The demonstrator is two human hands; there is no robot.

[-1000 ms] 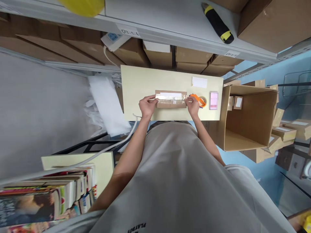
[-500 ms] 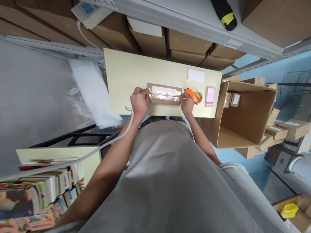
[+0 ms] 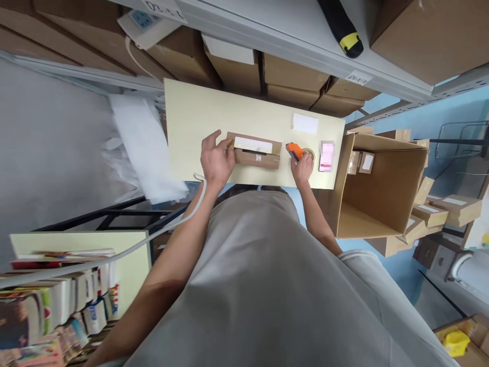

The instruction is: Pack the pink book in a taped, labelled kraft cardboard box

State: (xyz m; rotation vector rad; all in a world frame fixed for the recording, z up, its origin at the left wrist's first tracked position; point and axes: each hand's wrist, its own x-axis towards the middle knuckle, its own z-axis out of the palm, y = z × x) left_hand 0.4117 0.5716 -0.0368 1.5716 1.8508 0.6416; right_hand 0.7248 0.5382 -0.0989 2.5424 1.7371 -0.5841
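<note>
A small brown cardboard box [image 3: 254,161] lies on the pale yellow tabletop [image 3: 191,109], with a white label strip along its upper part and a dark slit beneath the strip. At its left end is my left hand [image 3: 217,162], fingers apart, the fingertips touching or almost touching the cardboard. My right hand [image 3: 303,168] is closed around an orange tape dispenser [image 3: 295,151], right of the box. A roll of tape shows partly behind those fingers. Farther right lies a phone-like pink-screened object [image 3: 326,156]. A white card [image 3: 304,123] rests behind the dispenser.
A large open carton [image 3: 376,196] stands right of the table, small boxes inside. Shelving with cartons [image 3: 294,74] runs along the back, and a black-and-yellow handle [image 3: 346,35] juts from it. White wrapping sheet [image 3: 133,148] hangs left. A grey cable [image 3: 171,224] crosses my left forearm.
My right hand has left the box's right end and moved right onto the tape dispenser. My left hand's fingers have spread. The box now shows more of its near side.
</note>
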